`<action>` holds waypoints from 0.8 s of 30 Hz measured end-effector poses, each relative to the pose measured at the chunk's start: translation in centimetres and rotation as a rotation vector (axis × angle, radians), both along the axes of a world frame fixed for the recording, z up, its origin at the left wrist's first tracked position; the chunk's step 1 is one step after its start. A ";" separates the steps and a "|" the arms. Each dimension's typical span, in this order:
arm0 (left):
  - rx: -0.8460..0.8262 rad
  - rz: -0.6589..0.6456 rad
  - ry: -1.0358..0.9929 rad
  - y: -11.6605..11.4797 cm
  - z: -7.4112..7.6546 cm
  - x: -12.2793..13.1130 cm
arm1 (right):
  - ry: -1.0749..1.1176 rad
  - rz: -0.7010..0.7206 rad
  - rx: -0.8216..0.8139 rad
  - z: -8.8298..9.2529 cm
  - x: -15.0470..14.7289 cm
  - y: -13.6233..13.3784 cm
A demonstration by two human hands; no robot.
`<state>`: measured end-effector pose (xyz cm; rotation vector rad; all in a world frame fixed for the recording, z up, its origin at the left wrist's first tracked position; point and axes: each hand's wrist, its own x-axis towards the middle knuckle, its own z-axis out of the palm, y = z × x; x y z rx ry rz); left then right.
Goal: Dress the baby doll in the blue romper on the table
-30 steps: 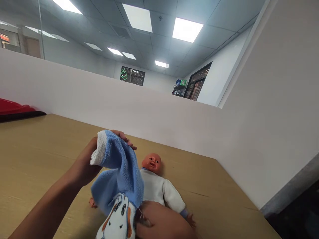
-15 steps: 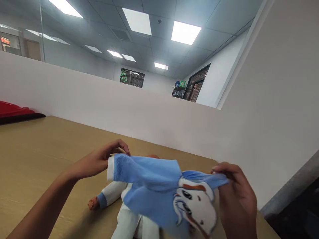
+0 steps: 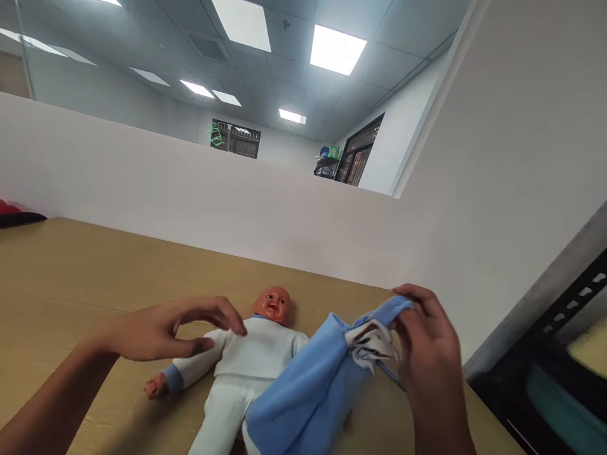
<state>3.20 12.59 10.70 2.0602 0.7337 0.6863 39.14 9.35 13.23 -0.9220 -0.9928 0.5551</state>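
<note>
Clearly, the right hand (image 3: 434, 344) of the person is closed on one edge of a soft light-blue cloth garment (image 3: 308, 398), between the thumb and the fingers. From this grip the garment hangs down and toward the person's left; its crumpled white part (image 3: 372, 344) lies just beside the fingers. The lower part of the cloth is in front of a bald plastic baby doll (image 3: 258, 347) in white clothes with blue cuffs, hiding some of one leg and one arm. The doll lies on its back on a tan flat table (image 3: 95, 278). The left hand (image 3: 152, 328) holds nothing; its fingers are curved and apart, above the doll's sleeve and chest. Whether they touch it, I cannot tell.
</note>
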 end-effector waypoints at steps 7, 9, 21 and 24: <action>0.061 -0.026 -0.214 -1.6 -2.0 6.2 | -0.120 0.646 -0.238 -1.0 -4.8 -2.2; 0.001 -0.038 -0.186 -2.7 -2.6 7.7 | -0.130 0.800 -0.294 -1.3 -5.3 -2.1; 0.033 0.195 -0.537 -1.9 -1.9 7.4 | -0.869 0.398 -0.277 -2.3 -6.2 -3.2; 0.017 0.308 -0.523 -2.1 -1.1 6.1 | -0.960 0.322 -0.188 -2.9 -6.5 -2.6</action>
